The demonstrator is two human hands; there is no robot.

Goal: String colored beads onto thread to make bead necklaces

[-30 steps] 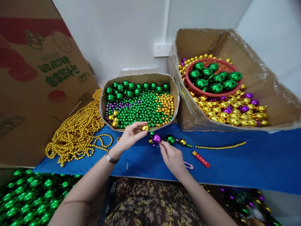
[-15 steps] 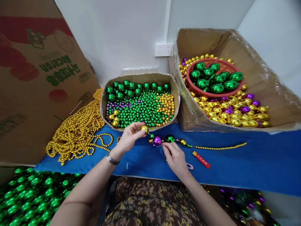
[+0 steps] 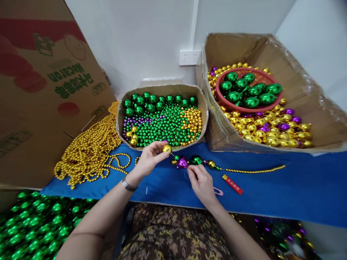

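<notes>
My left hand pinches a gold ball bead just in front of the small cardboard box. A thin needle or thread runs from that bead to a bead string lying on the blue cloth: a purple ball, a green ball, a small gold ball, then fine gold beads trailing right. My right hand is closed in a pinch just below the purple ball, on the thread as far as I can see.
The small box holds green, purple and gold beads. A large box at right holds gold and purple balls and a red basin of green balls. Gold bead strands pile at left. A red tag lies by my right hand.
Both hands have barely shifted. The gold bead stays pinched in my left hand; my right hand slid slightly right under the purple ball.
</notes>
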